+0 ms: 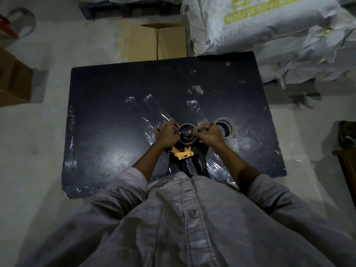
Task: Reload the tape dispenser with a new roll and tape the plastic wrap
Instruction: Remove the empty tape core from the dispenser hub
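Note:
A yellow and black tape dispenser [183,154] lies on the black table [107,105], handle toward my body. On its black wheel sits a thin, nearly used-up roll core [187,132]. My left hand [167,132] grips the left side of that core. My right hand [209,132] grips its right side, thumb near the hub. A fuller tape roll [228,125] lies flat on the table just right of my right hand. Crinkled clear plastic wrap [156,110] is spread on the table under and around the dispenser.
A flattened cardboard box [158,42] lies on the floor beyond the table. Large white sacks [269,29] are stacked at the back right. Brown cartons [13,79] stand on the left. A dark wooden object [346,151] is at the right edge.

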A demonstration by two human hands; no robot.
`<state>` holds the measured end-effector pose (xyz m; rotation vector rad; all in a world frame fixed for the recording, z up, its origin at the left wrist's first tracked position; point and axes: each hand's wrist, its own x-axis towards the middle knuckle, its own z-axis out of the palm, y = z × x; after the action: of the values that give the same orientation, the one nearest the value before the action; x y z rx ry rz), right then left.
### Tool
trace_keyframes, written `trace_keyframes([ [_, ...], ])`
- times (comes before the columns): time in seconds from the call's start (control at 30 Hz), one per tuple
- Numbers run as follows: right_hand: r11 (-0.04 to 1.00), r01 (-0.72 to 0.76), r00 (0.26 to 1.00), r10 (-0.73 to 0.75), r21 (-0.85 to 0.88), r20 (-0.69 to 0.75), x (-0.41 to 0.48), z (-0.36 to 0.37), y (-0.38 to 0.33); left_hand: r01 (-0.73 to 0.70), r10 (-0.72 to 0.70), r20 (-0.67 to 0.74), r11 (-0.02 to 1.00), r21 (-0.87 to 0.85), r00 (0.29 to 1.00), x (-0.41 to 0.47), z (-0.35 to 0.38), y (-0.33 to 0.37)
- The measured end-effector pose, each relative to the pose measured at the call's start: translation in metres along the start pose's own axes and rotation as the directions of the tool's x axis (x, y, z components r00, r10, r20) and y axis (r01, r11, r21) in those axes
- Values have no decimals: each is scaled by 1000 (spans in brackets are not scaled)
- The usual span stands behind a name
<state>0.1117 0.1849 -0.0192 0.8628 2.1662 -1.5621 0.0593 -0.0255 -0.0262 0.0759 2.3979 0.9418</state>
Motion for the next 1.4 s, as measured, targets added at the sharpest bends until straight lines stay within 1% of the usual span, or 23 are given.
trace_keyframes([
  [0.07,999,-23,999,22,36,36,1,4,0,16,-17,48,1000,5,999,-2,-10,5],
  [0.17,998,-22,997,18,53,78,2,12,2,40,-55,236,997,72,970,4,-30,16],
  [0.23,997,-8,994,-1,76,113,3,14,3,41,-75,327,993,107,942,14,-40,18],
  [0.33,992,-12,991,-6,129,134,5,13,3,12,-53,368,993,115,928,29,-47,12],
  [0.43,991,21,991,-38,132,129,1,14,4,-40,32,396,999,12,918,24,-51,15],
  [0.5,991,35,993,-50,133,110,1,14,7,-38,56,376,998,-57,925,23,-50,12],
  [0.57,989,44,992,-59,140,108,2,13,8,1,47,369,992,-129,928,23,-48,7],
  [0.63,990,51,991,-67,133,113,4,12,9,33,28,342,985,-171,939,21,-46,2],
  [0.7,991,60,991,-74,122,113,4,12,9,28,30,292,980,-195,956,18,-42,-2],
  [0.8,990,48,993,-62,134,100,5,13,7,5,44,235,978,-206,971,16,-36,-6],
  [0.87,989,16,991,-35,145,129,4,13,9,10,36,217,978,-206,975,17,-34,-8],
  [0.93,986,-27,988,0,167,156,2,13,10,13,35,219,976,-216,975,17,-33,-8],
  [1.0,980,-51,988,21,195,152,-1,12,10,33,23,233,972,-232,972,18,-31,-9],
  [1.07,979,-51,991,25,196,133,-2,12,9,47,3,233,977,-206,972,20,-29,-11],
  [1.17,991,-37,996,26,126,84,-1,12,5,50,-13,252,989,-141,968,25,-27,-17],
  [1.27,999,-24,999,23,32,26,3,14,5,53,-10,254,986,-161,967,26,-28,-15],
  [1.4,999,-38,999,38,-1,2,8,17,6,50,-11,200,980,-194,980,20,-25,-11],
])
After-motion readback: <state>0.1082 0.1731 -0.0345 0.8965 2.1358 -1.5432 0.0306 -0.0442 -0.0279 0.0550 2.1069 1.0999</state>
